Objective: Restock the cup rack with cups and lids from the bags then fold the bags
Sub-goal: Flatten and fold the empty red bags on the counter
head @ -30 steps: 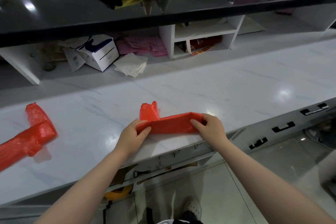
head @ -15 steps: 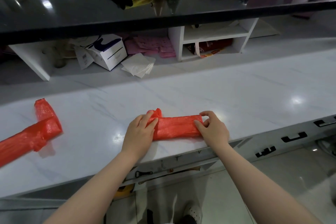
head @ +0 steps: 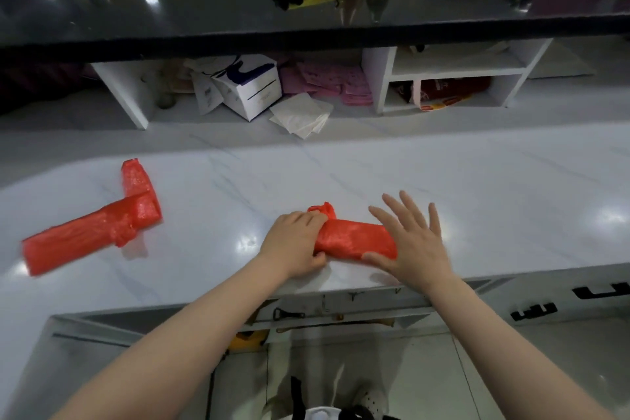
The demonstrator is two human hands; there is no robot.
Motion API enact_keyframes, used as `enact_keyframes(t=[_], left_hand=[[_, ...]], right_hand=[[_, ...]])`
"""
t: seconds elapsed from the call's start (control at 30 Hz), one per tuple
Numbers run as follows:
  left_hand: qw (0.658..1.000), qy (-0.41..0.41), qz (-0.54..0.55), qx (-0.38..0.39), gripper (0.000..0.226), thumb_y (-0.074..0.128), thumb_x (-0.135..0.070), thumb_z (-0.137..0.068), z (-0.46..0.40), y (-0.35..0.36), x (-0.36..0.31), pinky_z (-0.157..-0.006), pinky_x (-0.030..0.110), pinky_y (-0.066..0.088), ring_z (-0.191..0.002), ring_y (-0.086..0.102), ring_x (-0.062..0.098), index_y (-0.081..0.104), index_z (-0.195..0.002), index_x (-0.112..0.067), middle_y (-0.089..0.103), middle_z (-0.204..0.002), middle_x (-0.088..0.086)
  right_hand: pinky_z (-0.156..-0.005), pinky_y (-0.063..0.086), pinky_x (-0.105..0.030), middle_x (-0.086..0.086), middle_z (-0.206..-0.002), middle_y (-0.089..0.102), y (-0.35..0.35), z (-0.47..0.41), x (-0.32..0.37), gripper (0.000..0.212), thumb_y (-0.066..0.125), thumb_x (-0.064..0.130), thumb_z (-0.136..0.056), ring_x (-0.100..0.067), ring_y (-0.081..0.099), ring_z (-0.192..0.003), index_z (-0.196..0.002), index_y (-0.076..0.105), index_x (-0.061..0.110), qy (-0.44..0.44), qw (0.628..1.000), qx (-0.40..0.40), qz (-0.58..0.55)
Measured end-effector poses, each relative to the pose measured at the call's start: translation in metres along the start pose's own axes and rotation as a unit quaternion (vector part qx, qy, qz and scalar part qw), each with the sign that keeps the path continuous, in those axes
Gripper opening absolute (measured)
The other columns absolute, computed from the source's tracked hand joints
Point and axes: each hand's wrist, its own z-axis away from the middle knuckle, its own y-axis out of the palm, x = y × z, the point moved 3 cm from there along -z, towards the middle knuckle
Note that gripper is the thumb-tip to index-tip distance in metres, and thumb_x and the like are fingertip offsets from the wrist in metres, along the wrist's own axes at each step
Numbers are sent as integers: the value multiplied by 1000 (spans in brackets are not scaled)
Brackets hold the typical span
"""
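Red bag is now folded shorter on the desk; left hand pinches its end, right hand has spread flat, pressing the fold.

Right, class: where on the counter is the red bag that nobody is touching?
In the head view, the untouched red bag lies at the left of the white counter, well left of the left hand.

Your folded bag lies on the counter near its front edge. Left of that bag: second bag. Behind it: napkins, box under shelf.
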Motion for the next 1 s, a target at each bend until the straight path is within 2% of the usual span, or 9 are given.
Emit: enact_keyframes(t=[0.1, 0.2, 0.3, 0.37, 0.53, 0.67, 0.77, 0.87, 1.0], left_hand=[[1000, -13, 17, -14, 53, 50, -48, -79, 3, -6, -1, -93, 35, 36, -107, 53, 23, 44, -124, -19, 60, -121, 3], [1000, -10, 10, -10, 54, 48, -59, -80, 10, -5, 10, -90, 35, 37, -103, 55, 22, 45, -119, -22, 61, -116, 0], [999, -11, 29, 18, 72, 56, -66, -77, 26, -2, 29, -100, 36, 35, -119, 49, 21, 37, -134, -25, 51, -136, -1], [999, -20, 44, 13, 75, 61, -61, -78, 37, -4, 42, -102, 35, 36, -123, 47, 20, 34, -138, -25, 48, -141, 0], [996, -64, 57, -8, 60, 63, -35, -79, 65, -8, 74, -94, 32, 39, -115, 51, 21, 42, -134, -25, 56, -131, 0], [967, -150, 203, -41, 41, 60, -24, -83, 98, -14, 112, -89, 30, 45, -105, 58, 17, 57, -123, -30, 64, -117, -4], [931, -200, 297, -70, 23, 59, -19, -87, 115, -19, 134, -82, 28, 48, -95, 62, 15, 67, -107, -28, 69, -102, -5], [923, -219, 304, -84, 22, 60, -18, -87, 128, -22, 154, -83, 29, 49, -94, 63, 15, 69, -105, -28, 70, -101, -5], [932, -216, 282, -77, 33, 61, -17, -86, 142, -19, 175, -88, 29, 48, -104, 61, 13, 65, -116, -30, 68, -114, -7]], right_hand=[[-110, 12, -64, 0, -139, 54, 7, -7, 24, 67, 68, 62, -70, -26, 42, -136, -127, 60, 27, -114, 989, 45, 79], [-114, 14, -57, 5, -133, 59, 18, -15, 38, 46, 66, 35, -83, -21, 50, -129, -128, 59, 29, -60, 993, 81, 57], [-117, 11, -44, 9, -137, 55, 27, -29, 51, 41, 51, 29, -91, -15, 48, -128, -131, 52, 34, -20, 992, 121, 29], [-116, 14, -41, 9, -135, 56, 29, -38, 63, 40, 48, 28, -92, -15, 48, -126, -131, 51, 34, -18, 991, 132, 15], [-112, 23, -38, 6, -123, 63, 37, -51, 102, 35, 44, 22, -90, -18, 54, -117, -122, 56, 30, -35, 990, 139, -18], [-96, 36, -34, 1, -108, 69, 43, -61, 139, 30, 47, 17, -89, -25, 60, -100, -115, 60, 25, -40, 989, 115, -78], [-84, 37, -32, -2, -103, 70, 46, -71, 166, 27, 49, 17, -90, -28, 61, -93, -114, 61, 23, -32, 989, 106, -98], [-91, 36, -34, 1, -104, 69, 50, -80, 192, 25, 48, 18, -91, -25, 61, -95, -111, 61, 25, -50, 989, 116, -83], [-103, 33, -38, 3, -112, 66, 59, -82, 211, 30, 48, 18, -90, -22, 58, -105, -116, 61, 26, -61, 985, 135, -85]])
